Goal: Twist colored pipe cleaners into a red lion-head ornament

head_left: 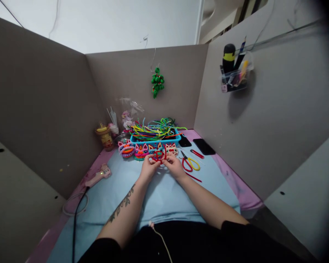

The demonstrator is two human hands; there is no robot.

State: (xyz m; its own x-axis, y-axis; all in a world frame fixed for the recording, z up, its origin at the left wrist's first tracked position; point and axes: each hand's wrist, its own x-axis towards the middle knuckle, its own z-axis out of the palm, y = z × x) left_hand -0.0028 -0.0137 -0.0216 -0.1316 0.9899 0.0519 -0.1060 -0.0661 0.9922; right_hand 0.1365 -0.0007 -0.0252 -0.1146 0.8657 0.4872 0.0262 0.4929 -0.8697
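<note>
A red pipe cleaner bent into a rounded frame (158,156) is held up between both hands over the blue cloth (164,197). My left hand (149,166) pinches its left side, and my right hand (173,164) pinches its right side, where one end sticks upward. Just behind the hands stand several colourful pipe-cleaner animal heads (141,151), partly hidden by the fingers and the red piece. Right of my right hand lie scissors (190,163) with one red and one yellow handle loop, and a loose red pipe cleaner (193,177).
A blue basket (156,143) of pipe cleaners stands at the back. Toward the right are a red cutter (197,153) and a black phone (204,146). A pink glue gun (100,175) with a cord lies left, near a cup (105,138). Grey panels enclose the table.
</note>
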